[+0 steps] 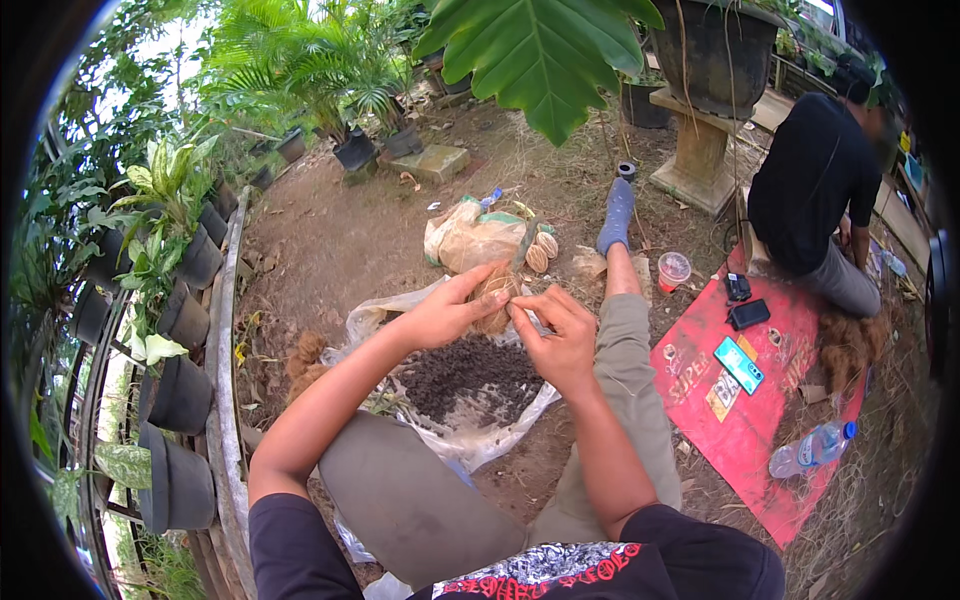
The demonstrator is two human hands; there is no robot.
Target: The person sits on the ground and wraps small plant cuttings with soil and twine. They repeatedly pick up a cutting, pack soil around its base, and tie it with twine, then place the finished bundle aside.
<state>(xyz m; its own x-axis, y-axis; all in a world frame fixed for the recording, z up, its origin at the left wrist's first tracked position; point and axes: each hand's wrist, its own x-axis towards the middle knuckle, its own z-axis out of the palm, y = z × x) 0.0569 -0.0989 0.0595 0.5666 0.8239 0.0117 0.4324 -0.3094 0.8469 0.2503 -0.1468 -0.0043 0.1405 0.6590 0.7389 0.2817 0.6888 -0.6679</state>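
My left hand (457, 304) holds a ball of brown coconut fibre (493, 324) from its left side, with the thumb across its front. A green stem or leaf (523, 244) shows just above the ball; I cannot tell whether it grows from it. At the ball's right side, my right hand (559, 334) has thumb and forefinger pinched together, seemingly on a thin strand too fine to make out. Below both hands, dark soil (465, 379) lies on a whitish plastic sheet (517, 431). Loose brown fibre (304, 360) rests left of the sheet.
Beyond my hands lie a plastic sack (469, 236) and balls of twine (538, 259). On the right, a red banner (750, 450) carries a phone (739, 365), black devices (748, 314) and a water bottle (814, 450). A plastic cup (673, 271) stands near a seated person (814, 180). Potted plants (178, 480) line the left.
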